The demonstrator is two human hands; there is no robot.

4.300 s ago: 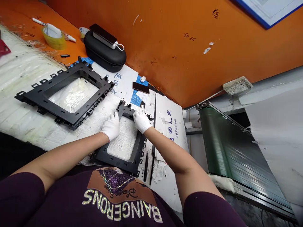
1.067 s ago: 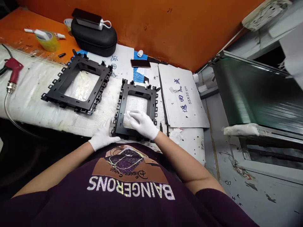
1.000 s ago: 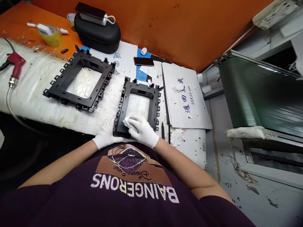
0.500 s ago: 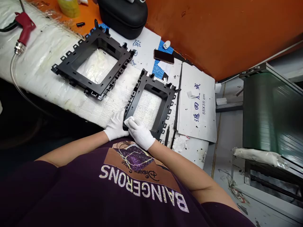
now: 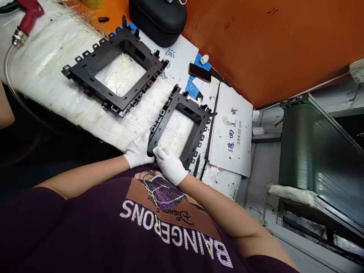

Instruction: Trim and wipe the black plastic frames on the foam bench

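A black plastic frame (image 5: 159, 135) with clips along its sides lies on the padded bench, close to my body. My left hand (image 5: 139, 152), in a white glove, grips its near left corner, fingers along the side and thumb by the near edge. My right hand (image 5: 171, 165), also gloved in white, is closed over the near edge of the frame. A bit of white cloth (image 5: 155, 150) seems pinched at its fingertips, mostly hidden by the glove. Further left lies a second, similar black frame (image 5: 93, 81), untouched.
A red air gun (image 5: 30, 17) with a clear hose lies at upper left. Behind the frames are a black case (image 5: 159, 19) and a phone (image 5: 199, 72). Marked cardboard (image 5: 227, 140) lies right, beside a green conveyor belt (image 5: 301, 148). Part of another person's arm (image 5: 5, 108) shows at left.
My right hand has shifted slightly right and towards my body along the near edge. My left hand keeps its hold. The view has turned a little, and another person's arm now shows at left.
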